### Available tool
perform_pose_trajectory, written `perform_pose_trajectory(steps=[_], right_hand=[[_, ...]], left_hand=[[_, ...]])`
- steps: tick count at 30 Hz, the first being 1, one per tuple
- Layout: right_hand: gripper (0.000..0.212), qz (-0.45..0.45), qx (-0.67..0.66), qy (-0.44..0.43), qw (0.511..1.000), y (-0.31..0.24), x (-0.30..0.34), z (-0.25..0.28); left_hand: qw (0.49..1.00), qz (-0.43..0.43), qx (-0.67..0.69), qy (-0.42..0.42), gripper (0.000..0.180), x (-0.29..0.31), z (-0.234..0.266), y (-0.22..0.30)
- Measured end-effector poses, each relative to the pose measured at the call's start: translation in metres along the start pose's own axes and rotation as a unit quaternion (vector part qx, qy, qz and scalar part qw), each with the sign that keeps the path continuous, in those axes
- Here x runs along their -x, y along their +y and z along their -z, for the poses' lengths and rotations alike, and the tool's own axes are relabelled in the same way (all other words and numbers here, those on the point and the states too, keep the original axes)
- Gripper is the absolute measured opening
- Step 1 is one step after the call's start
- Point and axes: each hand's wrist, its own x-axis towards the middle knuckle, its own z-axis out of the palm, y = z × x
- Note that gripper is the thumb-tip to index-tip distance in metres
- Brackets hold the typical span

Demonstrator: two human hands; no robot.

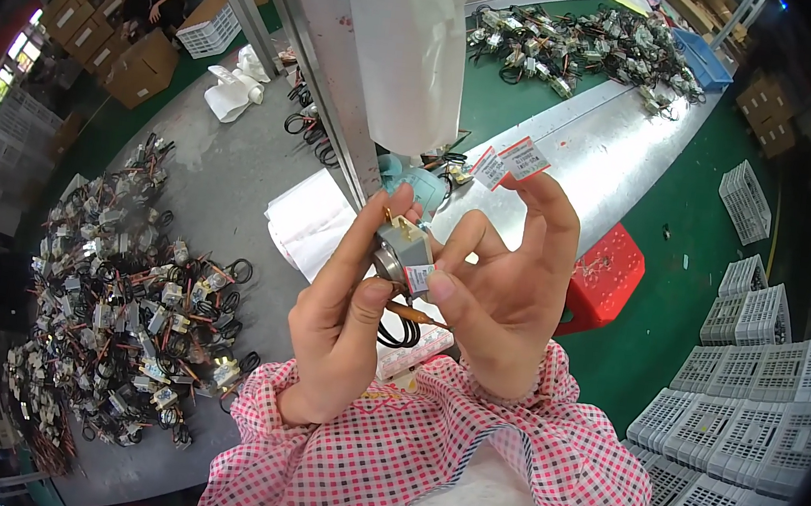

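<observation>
You are pinching a small metal thermostat (pixel 403 249) between your left hand (pixel 344 316) and right hand (pixel 501 283), its copper tube (pixel 416 314) pointing right, two labels (pixel 512 162) stuck on raised right fingertips.

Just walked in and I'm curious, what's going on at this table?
A person in pink checked sleeves holds a small metal part in the left hand. The right hand presses a small label onto it with the thumb, with two more labels stuck on its fingertips. A heap of similar wired parts lies on the grey table.
</observation>
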Motion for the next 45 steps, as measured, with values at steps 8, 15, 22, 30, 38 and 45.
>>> perform_pose_trajectory(steps=[8, 15, 22, 30, 38, 45], right_hand=[[0.078, 0.015, 0.008, -0.005, 1.000, 0.001, 0.001, 0.003], [0.076, 0.030, 0.001, -0.003, 1.000, 0.003, 0.003, 0.004], [0.076, 0.021, 0.006, -0.002, 1.000, 0.002, 0.003, 0.003], [0.075, 0.048, 0.027, -0.017, 0.998, 0.003, 0.003, 0.004], [0.071, 0.034, 0.016, 0.024, 0.999, 0.004, 0.003, 0.001], [0.069, 0.044, 0.046, -0.014, 0.998, 0.000, 0.003, 0.006]], left_hand=[[1.000, -0.004, 0.017, 0.001, 0.045, 0.000, -0.002, -0.002], [1.000, -0.002, 0.012, -0.003, 0.044, 0.001, -0.003, 0.000], [1.000, 0.004, 0.023, -0.004, 0.044, 0.002, -0.002, 0.002], [1.000, 0.008, 0.029, -0.001, 0.044, 0.003, -0.003, 0.002], [0.999, 0.016, 0.044, 0.005, 0.045, 0.004, -0.006, 0.000], [0.997, 0.050, 0.059, -0.014, 0.046, 0.004, -0.004, 0.007]])
